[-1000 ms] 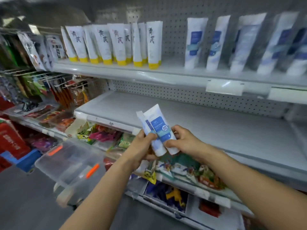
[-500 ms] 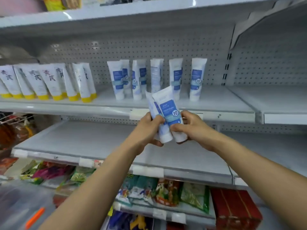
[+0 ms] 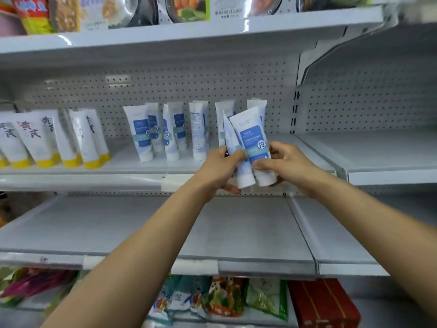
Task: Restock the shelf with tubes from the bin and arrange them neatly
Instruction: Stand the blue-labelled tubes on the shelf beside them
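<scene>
Just in front of the grey metal shelf (image 3: 314, 157), where a row of white blue-labelled plastic tubes (image 3: 142, 133) already stands, left hand (image 3: 221, 169) and right hand (image 3: 287, 165) curl round two more tubes (image 3: 253, 136), unplaced, so restocking looks partway done.

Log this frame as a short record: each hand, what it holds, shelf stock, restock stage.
left hand: grips rear tube
right hand: grips front tube, label toward camera
held tubes: caps down, tilted, in front of the shelf, not set down
shelf stock: blue-label tubes standing cap-down; yellow-capped tubes to their left
stage: two tubes ready to place
</scene>
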`<state>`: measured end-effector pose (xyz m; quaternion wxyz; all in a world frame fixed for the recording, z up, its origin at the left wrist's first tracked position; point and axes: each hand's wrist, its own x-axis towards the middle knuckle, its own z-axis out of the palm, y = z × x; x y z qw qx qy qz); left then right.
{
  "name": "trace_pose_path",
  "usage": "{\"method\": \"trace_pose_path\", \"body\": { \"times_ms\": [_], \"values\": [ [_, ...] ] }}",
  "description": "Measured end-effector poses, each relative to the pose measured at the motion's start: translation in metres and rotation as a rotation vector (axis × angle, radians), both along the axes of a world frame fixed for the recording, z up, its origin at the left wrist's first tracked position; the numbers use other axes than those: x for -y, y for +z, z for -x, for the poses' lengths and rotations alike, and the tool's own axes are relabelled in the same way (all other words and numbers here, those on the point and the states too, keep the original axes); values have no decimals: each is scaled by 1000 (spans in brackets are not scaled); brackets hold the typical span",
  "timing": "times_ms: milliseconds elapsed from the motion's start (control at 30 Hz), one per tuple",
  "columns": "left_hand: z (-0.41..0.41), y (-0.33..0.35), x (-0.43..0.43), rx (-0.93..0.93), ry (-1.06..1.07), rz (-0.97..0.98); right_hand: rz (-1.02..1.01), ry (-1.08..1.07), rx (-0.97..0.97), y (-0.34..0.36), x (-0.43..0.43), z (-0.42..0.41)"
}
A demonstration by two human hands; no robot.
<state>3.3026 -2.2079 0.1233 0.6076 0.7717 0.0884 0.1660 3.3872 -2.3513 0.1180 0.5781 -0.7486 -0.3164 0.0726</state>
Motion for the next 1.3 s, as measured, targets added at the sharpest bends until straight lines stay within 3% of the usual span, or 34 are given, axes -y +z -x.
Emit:
{"method": "trace_pose_path", "body": {
  "times_ms": [267,433,800,1100,1300],
  "values": [
    [-18,3,-16,18,92,-25,-179,-225,77,17,8,-40],
    [-30,6,-21,26,115,-29,-51,-316,148,11,4,-83],
    [-58,9,-18,83,77,-47,123,-380,84,8,-16,-154],
    [-65,11,-14,84,56,-9,205,-450,154,11,-22,-173],
    [-60,9,-13,72,65,11,262,-455,85,10,-12,-164]
  ]
}}
